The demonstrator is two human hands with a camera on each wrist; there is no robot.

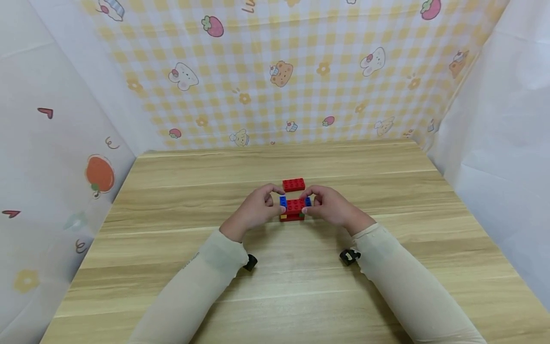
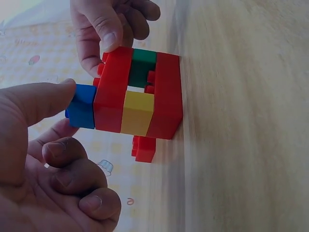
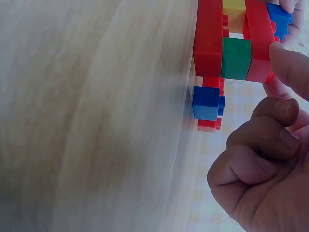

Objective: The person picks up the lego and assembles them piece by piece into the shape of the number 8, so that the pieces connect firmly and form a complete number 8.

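A small stack of toy building bricks stands on the table between the two hands. Its base is a long red brick (image 2: 166, 99), bearing a yellow brick (image 2: 138, 113) at the left and a green brick (image 2: 143, 67) at the right, with a gap between. Across these lies the upper red brick (image 2: 113, 92). My left hand (image 1: 258, 206) pinches a blue brick (image 2: 83, 107) at the upper red brick's left end, thumb on its near top edge. My right hand (image 1: 330, 206) pinches the upper red brick's right end between thumb and forefinger, its other fingers curled.
Behind the stack lies a loose red brick (image 1: 293, 184). A second blue brick (image 3: 205, 103) rests on the wooden table (image 1: 292, 296), just right of the stack. A yellow checked cloth (image 1: 258, 95) hangs along the table's back edge, with white sheets at both sides.
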